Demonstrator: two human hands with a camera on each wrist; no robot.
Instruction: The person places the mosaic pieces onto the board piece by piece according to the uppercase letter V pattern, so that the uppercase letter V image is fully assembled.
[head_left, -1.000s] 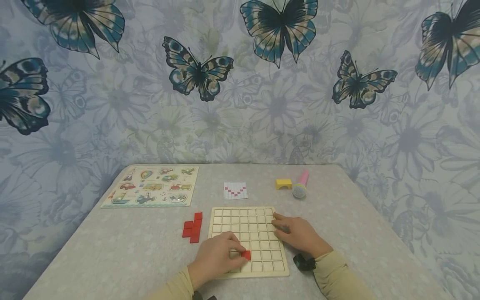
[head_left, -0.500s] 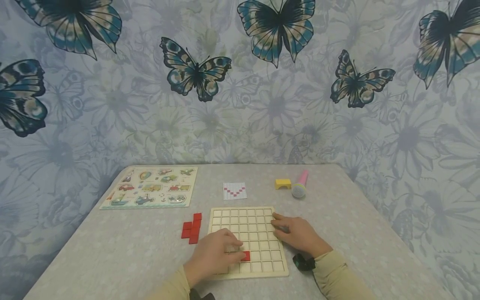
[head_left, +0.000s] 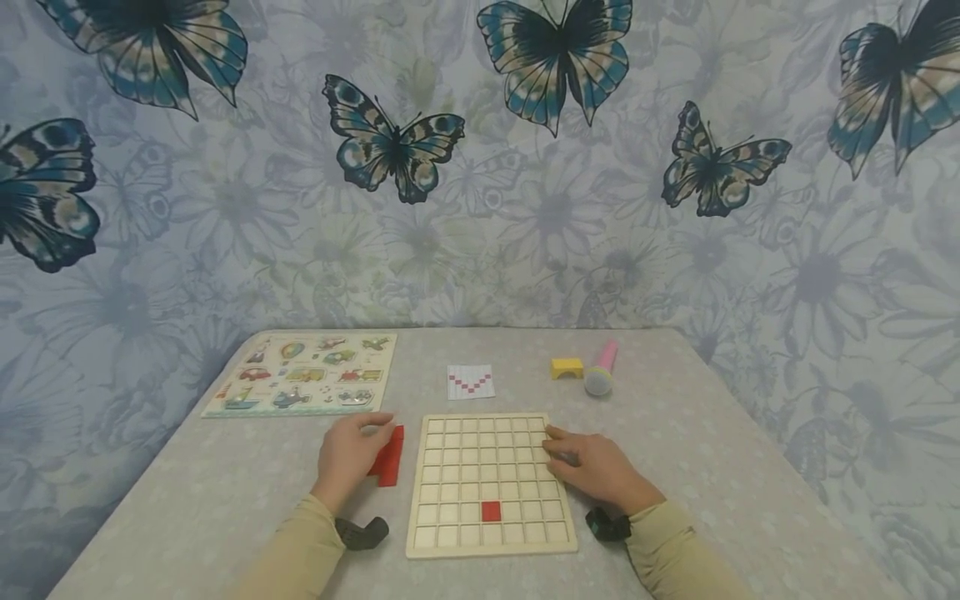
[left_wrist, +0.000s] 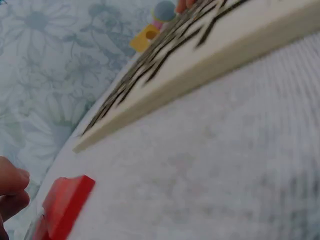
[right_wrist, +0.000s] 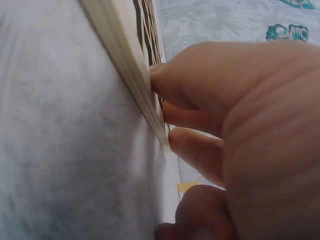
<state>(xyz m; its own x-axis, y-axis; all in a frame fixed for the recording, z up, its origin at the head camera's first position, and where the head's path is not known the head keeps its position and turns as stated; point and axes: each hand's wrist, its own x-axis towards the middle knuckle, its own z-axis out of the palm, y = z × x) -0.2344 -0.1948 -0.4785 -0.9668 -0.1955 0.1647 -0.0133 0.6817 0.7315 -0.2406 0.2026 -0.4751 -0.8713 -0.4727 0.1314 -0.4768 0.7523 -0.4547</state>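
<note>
My left hand (head_left: 351, 457) hovers over the cluster of red square tiles (head_left: 387, 467) left of the board, partly covering them. In the left wrist view its fingertips (left_wrist: 14, 176) show above a red tile (left_wrist: 70, 207), apart from it. A pale wooden grid board (head_left: 491, 557) lies flat in front of me. One red tile (head_left: 491, 512) sits in a cell of its second row from the near edge. My right hand (head_left: 596, 471) rests against the board's right edge, its fingertips (right_wrist: 159, 80) touching the side and rim in the right wrist view.
Behind the board lies a white pattern card (head_left: 471, 382) with pink squares in a V. A picture puzzle board (head_left: 300, 375) is at the back left. A yellow arch block (head_left: 567, 368) and a pink toy microphone (head_left: 600, 379) lie at the back right.
My left hand has let go of the red tile on the board and moved left and away to the tile cluster. My right hand has stayed at the board's edge.
</note>
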